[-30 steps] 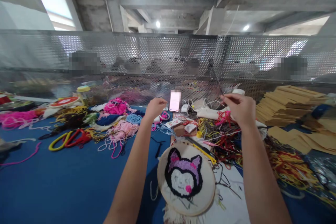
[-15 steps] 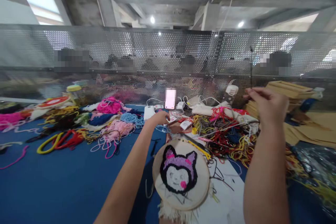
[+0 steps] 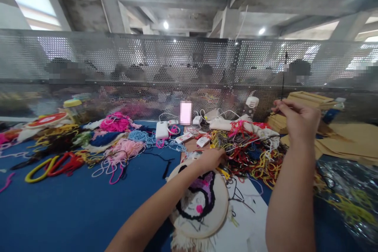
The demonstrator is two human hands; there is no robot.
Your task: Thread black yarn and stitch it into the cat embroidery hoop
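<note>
A round embroidery hoop (image 3: pixel 203 214) with a tufted black, purple and white cat face lies on the blue table in front of me. My left hand (image 3: pixel 211 159) reaches across its far rim and touches the edge of a tangled pile of red, yellow and dark yarn (image 3: pixel 251 153); whether it grips anything is hidden. My right hand (image 3: pixel 297 119) is raised above the pile's right side. Its fingertips pinch a thin dark strand (image 3: pixel 284 75) that runs straight up.
Loose pink, blue and yellow yarn (image 3: pixel 118 138) is spread over the blue table (image 3: pixel 59 208). A phone (image 3: pixel 185 113), a white power bank (image 3: pixel 162 130) and cables sit near a perforated metal screen (image 3: pixel 132 67), with people behind it. Cardboard sheets (image 3: pixel 339 141) and a plastic bag (image 3: pixel 348 189) lie on the right.
My left hand has come back from the phone area down to the hoop's far rim. My right hand has swung right and pulled the strand taut upward. The view has shifted right.
</note>
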